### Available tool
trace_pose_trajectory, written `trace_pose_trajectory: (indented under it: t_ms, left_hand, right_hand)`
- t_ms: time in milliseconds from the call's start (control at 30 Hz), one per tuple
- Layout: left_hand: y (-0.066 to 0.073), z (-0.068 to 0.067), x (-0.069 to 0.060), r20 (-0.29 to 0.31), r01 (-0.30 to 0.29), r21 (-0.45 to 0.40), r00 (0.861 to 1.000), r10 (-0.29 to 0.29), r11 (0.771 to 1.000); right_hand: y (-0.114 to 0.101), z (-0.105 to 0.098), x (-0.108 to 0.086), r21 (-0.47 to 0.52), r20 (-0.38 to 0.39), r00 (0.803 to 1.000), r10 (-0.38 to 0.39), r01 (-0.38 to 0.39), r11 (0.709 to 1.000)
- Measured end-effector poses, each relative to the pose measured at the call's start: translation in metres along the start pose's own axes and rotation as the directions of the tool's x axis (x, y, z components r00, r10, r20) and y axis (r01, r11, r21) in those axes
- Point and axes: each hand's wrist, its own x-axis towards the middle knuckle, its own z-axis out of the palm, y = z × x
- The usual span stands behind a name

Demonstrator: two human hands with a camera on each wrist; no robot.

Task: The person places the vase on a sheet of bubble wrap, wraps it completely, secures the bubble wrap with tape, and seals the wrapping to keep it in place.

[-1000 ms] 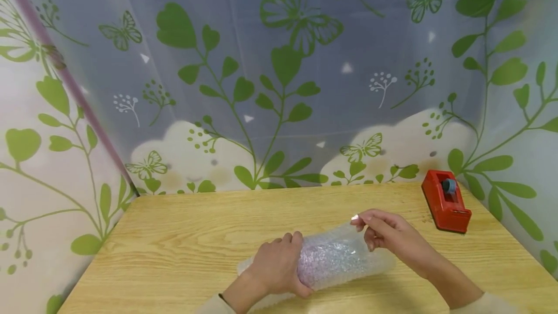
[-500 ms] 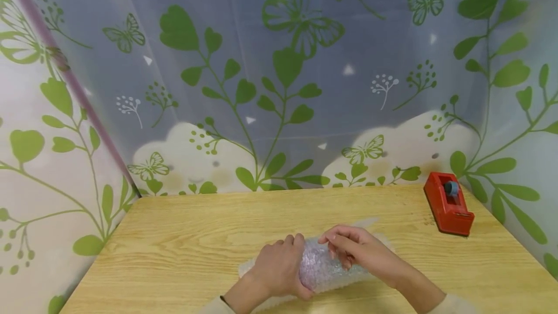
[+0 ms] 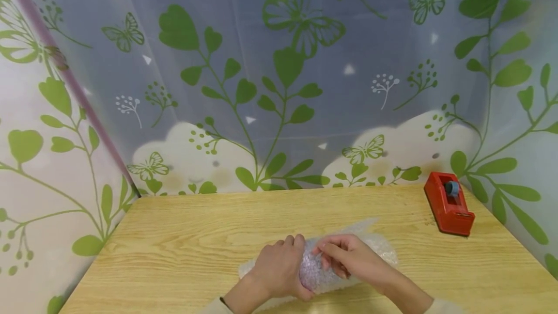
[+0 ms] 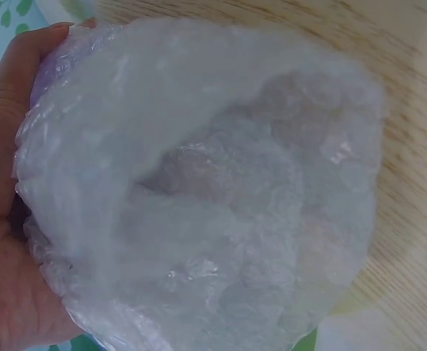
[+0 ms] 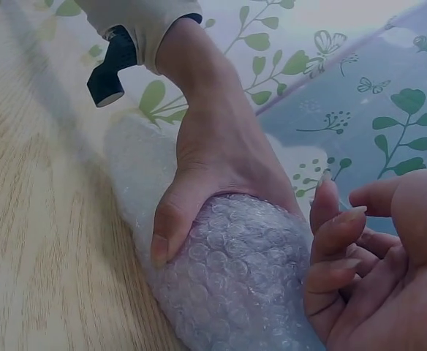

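A roll of clear bubble wrap (image 3: 331,280) with a purple-tinted part inside lies across the front of the table. My left hand (image 3: 279,265) grips its left part, with the thumb round the near side. In the right wrist view the thumb presses the bubble wrap (image 5: 228,270). Over the roll's middle is my right hand (image 3: 348,258), its fingers loosely curled near the left fingertips, and nothing plain shows between them. The left wrist view looks into the loose end of the bubble wrap (image 4: 199,219). What is wrapped inside is hidden.
A red tape dispenser (image 3: 449,205) with a blue-grey roll stands at the table's back right. The wooden table (image 3: 187,227) ends at a leaf-patterned curtain (image 3: 244,76) behind and at both sides.
My right hand has let go of the wrap's upper right edge and moved left over the roll, leaving a loose flap standing out. My left hand keeps its grip.
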Motion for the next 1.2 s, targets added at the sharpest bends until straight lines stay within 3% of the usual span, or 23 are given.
trace_pose_trajectory:
  t_ms: [200,467,633,1200]
  left_hand:
    - [0.0006,-0.0008,-0.0005,-0.014,-0.013,0.022,1.000,0.013,1.000]
    - [-0.0004,0.0020,-0.0010,-0.073,-0.041,0.047,0.996,0.044,0.998]
    - [-0.0007,0.0035,-0.0008,-0.063,-0.037,0.053,0.997,0.040,0.998]
    - [-0.0034,0.0066,-0.0035,-0.112,-0.091,0.088,0.989,0.100,0.992]
  right_hand:
    - [0.0031,0.0031,0.0013,-0.017,-0.022,1.000,0.010,-0.011,1.000]
    - [0.0041,0.0044,0.0026,-0.034,-0.087,0.992,0.090,-0.094,0.995]
    - [0.0028,0.0043,0.0035,-0.045,-0.098,0.988,0.121,-0.126,0.991]
    - [0.0034,0.0051,0.0017,-0.041,-0.100,0.988,0.114,-0.118,0.992]
